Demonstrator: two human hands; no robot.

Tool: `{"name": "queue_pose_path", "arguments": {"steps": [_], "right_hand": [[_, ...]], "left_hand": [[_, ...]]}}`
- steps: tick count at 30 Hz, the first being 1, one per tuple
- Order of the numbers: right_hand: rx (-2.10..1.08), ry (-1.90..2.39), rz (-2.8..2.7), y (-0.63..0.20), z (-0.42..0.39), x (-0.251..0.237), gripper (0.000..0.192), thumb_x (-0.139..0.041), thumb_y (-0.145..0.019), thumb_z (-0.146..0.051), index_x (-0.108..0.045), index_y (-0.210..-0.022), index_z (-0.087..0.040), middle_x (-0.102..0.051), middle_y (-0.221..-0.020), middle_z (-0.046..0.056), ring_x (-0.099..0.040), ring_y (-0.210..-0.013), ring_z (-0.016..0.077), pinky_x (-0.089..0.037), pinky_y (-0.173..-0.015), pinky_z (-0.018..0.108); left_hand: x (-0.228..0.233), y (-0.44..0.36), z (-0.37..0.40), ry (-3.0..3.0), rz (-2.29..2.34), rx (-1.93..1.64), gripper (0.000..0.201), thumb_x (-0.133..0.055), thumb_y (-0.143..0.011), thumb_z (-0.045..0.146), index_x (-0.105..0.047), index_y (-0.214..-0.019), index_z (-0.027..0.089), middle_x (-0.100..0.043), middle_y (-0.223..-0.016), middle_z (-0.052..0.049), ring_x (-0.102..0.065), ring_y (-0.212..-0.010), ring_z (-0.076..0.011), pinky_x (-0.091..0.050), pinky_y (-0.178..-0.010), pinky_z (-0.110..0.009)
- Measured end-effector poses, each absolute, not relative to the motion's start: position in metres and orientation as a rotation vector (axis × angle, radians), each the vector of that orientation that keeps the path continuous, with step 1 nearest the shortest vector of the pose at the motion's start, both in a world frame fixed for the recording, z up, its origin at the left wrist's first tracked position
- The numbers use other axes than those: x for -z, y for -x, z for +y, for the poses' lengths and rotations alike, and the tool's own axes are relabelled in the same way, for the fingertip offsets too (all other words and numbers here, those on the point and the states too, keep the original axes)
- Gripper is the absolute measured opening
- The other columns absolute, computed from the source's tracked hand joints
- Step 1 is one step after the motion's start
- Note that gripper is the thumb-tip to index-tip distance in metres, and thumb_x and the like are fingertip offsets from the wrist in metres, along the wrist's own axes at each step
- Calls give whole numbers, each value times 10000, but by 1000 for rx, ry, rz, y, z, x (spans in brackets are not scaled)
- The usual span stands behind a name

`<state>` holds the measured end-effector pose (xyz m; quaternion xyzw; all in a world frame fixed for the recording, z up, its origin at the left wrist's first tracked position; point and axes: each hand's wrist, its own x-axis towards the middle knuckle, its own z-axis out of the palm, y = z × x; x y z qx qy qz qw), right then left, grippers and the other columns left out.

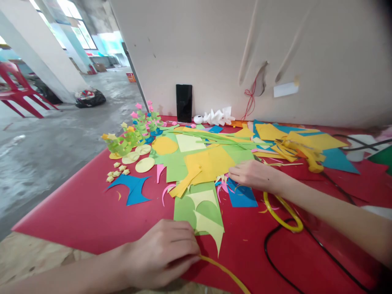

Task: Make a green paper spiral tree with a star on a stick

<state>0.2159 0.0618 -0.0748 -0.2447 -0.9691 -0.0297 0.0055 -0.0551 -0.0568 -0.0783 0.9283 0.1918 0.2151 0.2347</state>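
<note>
At the front of the table my left hand pinches a narrow yellow paper strip between thumb and fingers, and its loose end curves right. Farther back, my right hand is at a small pile of pink and cream paper scraps, fingers bunched downward; what they hold, if anything, is hidden. A yellow loop, like a scissors handle, lies below my right wrist. Between the hands are green paper and pale-yellow cut-out paper. Folded yellow strips rest on yellow sheets.
Paper stars, cream discs and green paper crowns with flowers sit at the left. A black phone leans against the panel behind. At the right lie a yellow glue gun and a black cable.
</note>
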Motion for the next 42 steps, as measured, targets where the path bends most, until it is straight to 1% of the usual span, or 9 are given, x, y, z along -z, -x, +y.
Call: {"name": "queue_pose_path", "arguments": {"steps": [6, 8, 11, 16, 24, 30, 34, 38, 42], "right_hand": [[-167, 838, -2525, -215, 46, 51, 51, -538, -829, -191, -536, -794, -154, -568, -747, -5, -519, -616, 98, -423, -532, 231], [-260, 926, -2217, -212, 35, 36, 12, -489, -852, -179, -491, -856, -191, -573, -776, 0, -507, -583, 90, -401, -494, 225], [-438, 976, -1863, -208, 23, 19, 21, -409, -905, -219, -421, -891, -229, -578, -761, -9, -477, -472, 70, -408, -451, 229], [-538, 982, -1576, -212, 27, 14, 61, -486, -879, -255, -431, -859, -235, -596, -724, -18, -508, -453, 81, -405, -455, 245], [-747, 1122, -1521, -235, 60, 44, 194, -641, -767, -309, -523, -802, -158, -599, -678, -10, -497, -463, 68, -379, -434, 207], [-854, 1062, -1310, -239, 55, 36, 112, -585, -814, -320, -520, -831, -231, -611, -751, -12, -521, -565, 81, -386, -506, 222], [-1035, 1076, -1235, -233, 46, 37, 134, -608, -791, -320, -544, -807, -203, -604, -727, 3, -497, -538, 83, -379, -470, 216], [-1191, 1085, -1185, -222, 37, 43, 168, -590, -815, -303, -532, -835, -146, -578, -729, -2, -489, -536, 67, -379, -446, 183], [-1293, 1078, -1112, -211, 28, 43, 128, -562, -842, -243, -534, -849, -118, -538, -772, -10, -483, -574, 55, -386, -452, 158]], "left_hand": [[78, 55, -57, -2551, 530, -561, 171, -414, -862, 120, -581, -887, 151, -635, -679, -74, -588, -700, -159, -504, -688, -253], [78, 55, -56, -2548, 525, -554, 172, -414, -862, 121, -581, -892, 150, -635, -682, -75, -587, -702, -160, -503, -690, -255], [80, 56, -56, -2532, 517, -545, 154, -437, -846, 104, -580, -889, 138, -636, -694, -80, -573, -687, -159, -497, -664, -252], [81, 55, -56, -2519, 518, -540, 120, -471, -822, 87, -573, -870, 128, -640, -706, -81, -567, -688, -161, -490, -653, -253], [80, 55, -56, -2534, 538, -530, 131, -446, -839, 101, -569, -854, 143, -633, -687, -68, -564, -677, -149, -484, -640, -239], [83, 55, -57, -2481, 562, -569, 120, -457, -835, 99, -570, -841, 142, -629, -686, -66, -551, -668, -145, -471, -618, -235], [84, 53, -55, -2358, 694, -656, 130, -469, -838, 113, -591, -812, 153, -636, -675, -48, -558, -655, -127, -454, -599, -209], [73, 54, -37, -2315, 985, -561, 189, -459, -863, 181, -627, -776, 171, -649, -689, -30, -584, -632, -113, -448, -582, -194], [57, 58, -9, -2433, 1330, -287, 239, -440, -864, 256, -643, -979, 204, -681, -895, -56, -632, -779, -183, -483, -682, -273]]}}
